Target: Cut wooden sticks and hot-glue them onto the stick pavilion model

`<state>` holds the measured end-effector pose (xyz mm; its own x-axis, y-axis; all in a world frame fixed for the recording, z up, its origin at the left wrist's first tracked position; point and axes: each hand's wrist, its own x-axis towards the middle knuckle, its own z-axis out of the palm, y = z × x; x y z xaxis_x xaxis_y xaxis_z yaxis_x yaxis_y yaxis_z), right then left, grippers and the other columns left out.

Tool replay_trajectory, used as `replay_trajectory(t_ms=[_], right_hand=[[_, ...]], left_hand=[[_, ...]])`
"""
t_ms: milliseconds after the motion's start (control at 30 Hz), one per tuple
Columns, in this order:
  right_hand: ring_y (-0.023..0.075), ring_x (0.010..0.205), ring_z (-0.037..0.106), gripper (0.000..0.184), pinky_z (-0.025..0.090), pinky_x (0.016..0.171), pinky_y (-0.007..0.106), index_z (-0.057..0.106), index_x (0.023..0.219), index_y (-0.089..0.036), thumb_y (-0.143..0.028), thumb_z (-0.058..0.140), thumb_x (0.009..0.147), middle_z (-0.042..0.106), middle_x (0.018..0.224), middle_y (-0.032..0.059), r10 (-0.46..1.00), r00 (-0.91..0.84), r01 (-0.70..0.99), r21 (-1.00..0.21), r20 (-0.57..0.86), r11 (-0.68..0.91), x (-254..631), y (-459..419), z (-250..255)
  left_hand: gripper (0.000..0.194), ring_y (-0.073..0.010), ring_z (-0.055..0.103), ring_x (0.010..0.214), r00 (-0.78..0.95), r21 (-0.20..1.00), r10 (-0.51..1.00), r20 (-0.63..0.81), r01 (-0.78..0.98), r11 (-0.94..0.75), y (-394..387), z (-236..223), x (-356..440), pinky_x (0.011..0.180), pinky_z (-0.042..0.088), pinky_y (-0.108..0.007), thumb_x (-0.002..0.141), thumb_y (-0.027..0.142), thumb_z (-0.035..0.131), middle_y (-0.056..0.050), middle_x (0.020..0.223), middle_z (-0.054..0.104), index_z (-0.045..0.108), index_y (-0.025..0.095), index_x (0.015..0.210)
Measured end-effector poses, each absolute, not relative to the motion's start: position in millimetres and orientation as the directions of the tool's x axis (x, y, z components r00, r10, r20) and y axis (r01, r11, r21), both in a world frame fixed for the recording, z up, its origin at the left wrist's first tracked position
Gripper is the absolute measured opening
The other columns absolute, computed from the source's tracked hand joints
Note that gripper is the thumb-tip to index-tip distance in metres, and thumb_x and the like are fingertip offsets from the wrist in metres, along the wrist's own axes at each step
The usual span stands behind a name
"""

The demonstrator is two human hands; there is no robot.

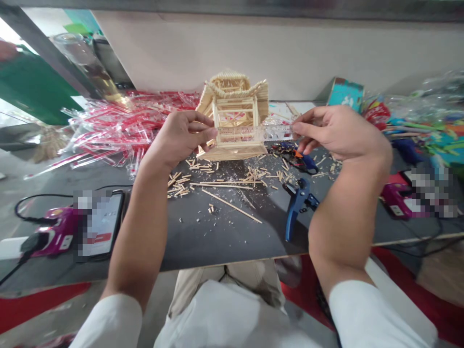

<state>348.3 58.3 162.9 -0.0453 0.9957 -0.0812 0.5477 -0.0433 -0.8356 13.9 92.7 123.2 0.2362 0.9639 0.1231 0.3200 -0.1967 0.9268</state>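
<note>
A clear strip with faint reddish marks point(242, 135), seemingly thin plastic, stretches level between my two hands. My left hand point(188, 135) pinches its left end between thumb and fingers. At the other end, my right hand point(322, 130) grips it with thumb and forefinger, the other fingers curled below. Right behind the strip stands a small house model made of pale wooden sticks point(232, 92), with a layered, upturned roof and a square base. The strip hides part of its lower front.
Short cut sticks point(177, 183) and several long sticks point(232, 205) lie on the dark table point(203, 241). Blue cutters point(297, 208) rest below my right hand. Red-and-clear plastic wrappers point(108, 125) are heaped left, beside a phone point(103, 227). A glue gun point(300, 157) lies behind the cutters.
</note>
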Motion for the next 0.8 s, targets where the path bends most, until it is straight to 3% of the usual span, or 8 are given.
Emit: replay_trajectory(t_ms=[200, 367, 533, 800], right_hand=[[0.0178, 0.066, 0.065, 0.023, 0.057, 0.059, 0.035, 0.071, 0.091, -0.018, -0.037, 0.084, 0.091, 0.07, 0.079, 0.0092, 0.997, 0.002, 0.532, -0.844, -0.083, -0.071, 343.4, 56.5, 165.1], [0.0162, 0.063, 0.062, 0.024, 0.056, 0.057, 0.032, 0.071, 0.087, -0.02, -0.038, 0.086, 0.088, 0.068, 0.072, 0.0064, 0.998, -0.007, 0.52, -0.853, -0.057, -0.045, 343.4, 56.6, 163.9], [0.0142, 0.062, 0.061, 0.025, 0.057, 0.059, 0.031, 0.07, 0.088, -0.021, -0.04, 0.086, 0.089, 0.068, 0.074, 0.0056, 0.999, -0.023, 0.527, -0.849, -0.042, -0.024, 345.5, 57.5, 162.4], [0.0116, 0.054, 0.056, 0.009, 0.046, 0.049, 0.03, 0.071, 0.088, -0.017, -0.021, 0.075, 0.094, 0.065, 0.069, 0.005, 1.0, -0.023, 0.534, -0.845, -0.008, 0.005, 342.4, 59.1, 163.0]], left_hand=[[0.025, -0.0159, 0.069, 0.065, 0.238, 0.924, 0.963, 0.125, 0.325, -0.2, 91.8, 124.8, 13.8, 0.065, 0.055, -0.03, 0.081, 0.031, 0.084, -0.004, 0.078, 0.075, 0.074, 0.018, 0.099], [0.025, -0.0187, 0.072, 0.073, 0.22, 0.915, 0.972, 0.087, 0.367, -0.165, 92.8, 125.2, 13.7, 0.069, 0.056, -0.031, 0.083, 0.033, 0.082, -0.005, 0.083, 0.076, 0.073, 0.02, 0.102], [0.02, -0.0158, 0.069, 0.065, 0.248, 0.936, 0.965, 0.087, 0.312, -0.165, 95.1, 123.1, 12.5, 0.068, 0.056, -0.031, 0.082, 0.027, 0.081, -0.003, 0.076, 0.074, 0.073, 0.019, 0.099], [0.018, -0.0157, 0.068, 0.064, 0.256, 0.937, 0.962, 0.092, 0.305, -0.171, 97.2, 121.9, 13.4, 0.065, 0.053, -0.03, 0.083, 0.025, 0.078, -0.003, 0.075, 0.073, 0.072, 0.018, 0.099]])
